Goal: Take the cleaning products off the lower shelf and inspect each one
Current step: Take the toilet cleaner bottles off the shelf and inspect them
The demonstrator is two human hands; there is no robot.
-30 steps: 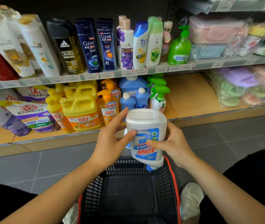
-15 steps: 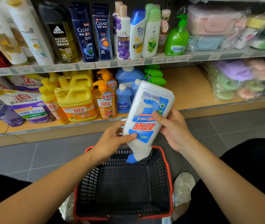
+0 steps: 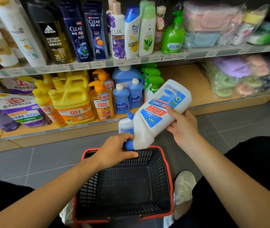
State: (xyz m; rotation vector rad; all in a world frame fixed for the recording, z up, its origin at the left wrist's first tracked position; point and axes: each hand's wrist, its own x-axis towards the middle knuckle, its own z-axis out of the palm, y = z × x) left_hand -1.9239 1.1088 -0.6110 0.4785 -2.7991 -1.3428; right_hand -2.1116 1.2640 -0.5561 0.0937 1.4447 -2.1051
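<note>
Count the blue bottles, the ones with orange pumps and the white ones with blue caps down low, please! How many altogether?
Blue bottles: 3
Bottles with orange pumps: 2
White bottles with blue caps: 2, the held white bottle and another behind it
Total: 7

Glossy white plastic bottle; matt black plastic mesh basket; pale wooden lower shelf.

Bright, even overhead light; soft shadows. Wide-angle bending at edges; upper shelf corners blurred, centre sharp.
</note>
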